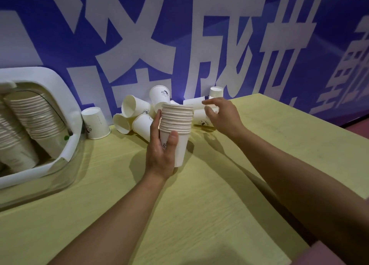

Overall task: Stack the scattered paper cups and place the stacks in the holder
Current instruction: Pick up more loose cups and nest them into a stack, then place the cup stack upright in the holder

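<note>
Two bare forearms reach forward over the yellow-green wood-grain tabletop [199,215]. The left hand [160,153] grips a stack of nested white paper cups [176,129], thumb curled across the front of the lowest cup and fingers wrapped behind its left side; the stack stands upright, rims up, and seems lifted just clear of the surface, though the base is partly hidden by the palm.

To the right and a little farther on, the right hand [221,115] hovers with fingers loosely bent and spread apart, holding nothing. Its fingertips are close to a cup lying on its side [200,121] just beyond the stack; whether they touch it cannot be told.

Behind the stack lies a heap of loose cups [137,115], most tipped over with open mouths facing left and toward the camera, one standing upright on top [159,95]. Left of the heap an upside-down cup [95,123] rests alone. Another inverted cup [216,93] sits by the wall at the right.

At the far left edge, the white holder [65,97] lies tilted, with long stacks [34,117] already inside.

A blue wall [239,15] with large white characters rises behind everything.
</note>
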{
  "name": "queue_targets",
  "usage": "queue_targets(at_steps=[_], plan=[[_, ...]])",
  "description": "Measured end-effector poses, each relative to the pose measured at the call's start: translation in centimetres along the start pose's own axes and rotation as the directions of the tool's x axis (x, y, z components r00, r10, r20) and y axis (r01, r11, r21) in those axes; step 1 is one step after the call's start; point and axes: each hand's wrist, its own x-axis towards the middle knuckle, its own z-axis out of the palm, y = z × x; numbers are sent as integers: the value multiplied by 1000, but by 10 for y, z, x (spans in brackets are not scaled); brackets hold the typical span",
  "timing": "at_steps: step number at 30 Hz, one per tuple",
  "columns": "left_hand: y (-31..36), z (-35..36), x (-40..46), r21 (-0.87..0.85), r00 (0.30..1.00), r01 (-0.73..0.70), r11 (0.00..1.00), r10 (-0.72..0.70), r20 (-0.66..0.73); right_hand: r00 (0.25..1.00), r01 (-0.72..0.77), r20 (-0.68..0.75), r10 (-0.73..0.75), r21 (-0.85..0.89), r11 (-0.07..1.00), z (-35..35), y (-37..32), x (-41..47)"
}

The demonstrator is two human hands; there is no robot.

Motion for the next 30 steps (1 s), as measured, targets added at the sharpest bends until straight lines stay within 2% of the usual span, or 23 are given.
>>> queue_targets(at_steps=[3,5,8,11,15,19,23,26,30], plan=[[4,-1,0,-25,999,39,999,-39,-13,991,33,130,4,-278,960,6,12,17],[4,-2,0,-43,999,46,998,-47,-18,977,111,215,-8,-471,875,8,21,24],[5,-2,-1,-82,998,43,996,-46,-33,955,186,296,-8,-579,794,7,29,27],[7,-1,-2,-103,998,35,994,-40,-40,946,180,324,-19,-474,862,1,31,21],[9,-1,-4,-111,999,36,993,-39,-24,967,86,250,-48,-146,986,-17,19,4],[13,-2,-9,-70,999,28,997,-26,37,987,102,118,-112,82,991,-52,-2,-17],[23,-4,-19,-34,995,3,999,1,104,982,186,-11,-190,278,943,-87,-32,-31],[38,-5,-27,4,992,-2,1000,1,124,959,259,26,-283,332,907,-103,-59,-42],[57,-11,-41,46,986,-40,998,32,163,895,340,199,-399,276,899,-107,-93,-59]])
